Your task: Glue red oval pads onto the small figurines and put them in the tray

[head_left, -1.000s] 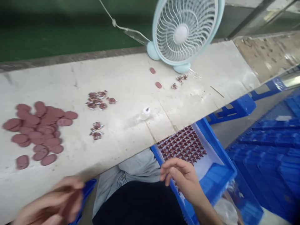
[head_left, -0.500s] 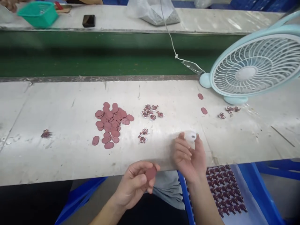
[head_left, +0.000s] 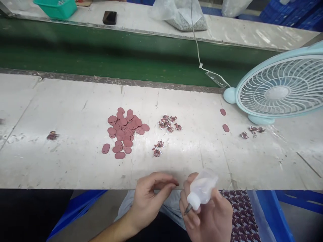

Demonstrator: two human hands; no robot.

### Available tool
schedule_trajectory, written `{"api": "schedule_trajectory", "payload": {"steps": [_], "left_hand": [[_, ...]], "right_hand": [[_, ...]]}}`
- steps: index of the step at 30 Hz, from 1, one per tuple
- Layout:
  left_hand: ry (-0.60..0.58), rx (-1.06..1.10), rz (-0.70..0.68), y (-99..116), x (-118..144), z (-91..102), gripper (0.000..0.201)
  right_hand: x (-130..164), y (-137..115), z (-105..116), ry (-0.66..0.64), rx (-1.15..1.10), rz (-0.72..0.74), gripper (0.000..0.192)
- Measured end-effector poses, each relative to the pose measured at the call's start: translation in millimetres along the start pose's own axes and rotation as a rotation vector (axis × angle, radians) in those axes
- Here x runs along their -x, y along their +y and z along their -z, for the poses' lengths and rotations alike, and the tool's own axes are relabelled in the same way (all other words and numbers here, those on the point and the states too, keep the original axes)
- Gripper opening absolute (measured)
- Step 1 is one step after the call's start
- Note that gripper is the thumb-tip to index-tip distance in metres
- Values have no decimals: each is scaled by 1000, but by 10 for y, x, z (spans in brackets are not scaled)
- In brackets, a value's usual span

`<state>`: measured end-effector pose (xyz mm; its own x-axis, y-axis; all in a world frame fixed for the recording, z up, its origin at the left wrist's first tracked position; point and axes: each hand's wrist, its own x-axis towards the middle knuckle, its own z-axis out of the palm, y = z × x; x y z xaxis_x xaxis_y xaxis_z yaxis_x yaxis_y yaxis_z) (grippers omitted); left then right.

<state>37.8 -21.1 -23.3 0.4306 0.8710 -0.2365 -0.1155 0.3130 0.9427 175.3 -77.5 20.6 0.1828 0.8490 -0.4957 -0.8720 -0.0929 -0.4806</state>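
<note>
My left hand (head_left: pixel 153 198) is closed in a pinch on a maroon oval piece (head_left: pixel 177 184). Only a dark edge of it shows past the fingertips. In my right hand (head_left: pixel 205 215) is a small translucent squeeze bottle (head_left: pixel 205 185) with a white cap, tilted so its dark nozzle (head_left: pixel 188 209) points down and left. Beyond my left hand a pile of maroon oval pieces (head_left: pixel 123 129) lies on the bench. Small shiny brown-and-silver figured pieces (head_left: pixel 165 123) form a cluster right of that pile, with a smaller group (head_left: pixel 157 149) nearer me.
A light blue fan (head_left: pixel 277 90) stands at the right, two maroon ovals (head_left: pixel 224 120) beside it. Beyond the white bench (head_left: pixel 75 161) runs a green strip (head_left: pixel 101 57). Under the bench edge, rows of printed maroon pieces (head_left: pixel 243 215) fill a blue crate (head_left: pixel 277 215).
My right hand has moved nearer me and turned over, so the bottle now shows from the side, nozzle down. My left hand has rotated, turning the oval edge-on. The view has shifted and tilted.
</note>
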Motion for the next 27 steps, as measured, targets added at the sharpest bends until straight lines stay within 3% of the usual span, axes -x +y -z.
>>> {"api": "schedule_trajectory", "payload": {"steps": [3,9,13,18,22,27], "left_hand": [[-35,-39,-10,42,68,-71,12],[-262,289,219,140,42,-41,8],[-320,419,330,92,-46,43,19],[-180,752,490,17,-41,27,25],[-116,882,546,0,28,-25,21],[-111,931,543,5,61,-53,20]], "right_hand": [[27,31,-41,-6,54,50,42],[-37,3,1,-104,116,-59,42],[-16,-89,5,-152,121,-67,44],[29,-171,76,-37,357,302,40],[51,-40,110,74,611,608,30],[12,115,1,91,742,792,28]]}}
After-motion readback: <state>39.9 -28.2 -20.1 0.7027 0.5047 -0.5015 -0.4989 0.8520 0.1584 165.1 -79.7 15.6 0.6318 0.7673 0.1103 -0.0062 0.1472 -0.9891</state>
